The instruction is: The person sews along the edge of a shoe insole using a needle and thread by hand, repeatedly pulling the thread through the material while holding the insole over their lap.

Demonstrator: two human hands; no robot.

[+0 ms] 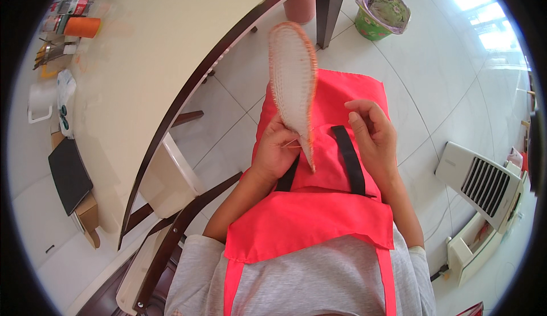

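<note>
My left hand point(271, 151) grips a pale woven shoe sole point(292, 74) near its lower, narrow end, above my lap. Orange stitching runs around the sole's edge. A thin orange thread point(292, 146) crosses by my left fingers. To the right of the sole, my right hand point(378, 138) is raised apart from it, with the fingers curled and the thumb close to the index fingertip. Anything as fine as a needle or thread between them is too small to make out. Beneath both hands lies a red apron point(342, 81) with black straps.
A cream table point(171, 25) with a dark curved edge is at left, carrying an orange thread spool point(83, 27), a white mug point(40, 102) and a black flat object point(70, 177). A chair point(188, 205) stands below it. A green bin point(380, 13) and a white vented appliance point(480, 183) are at right.
</note>
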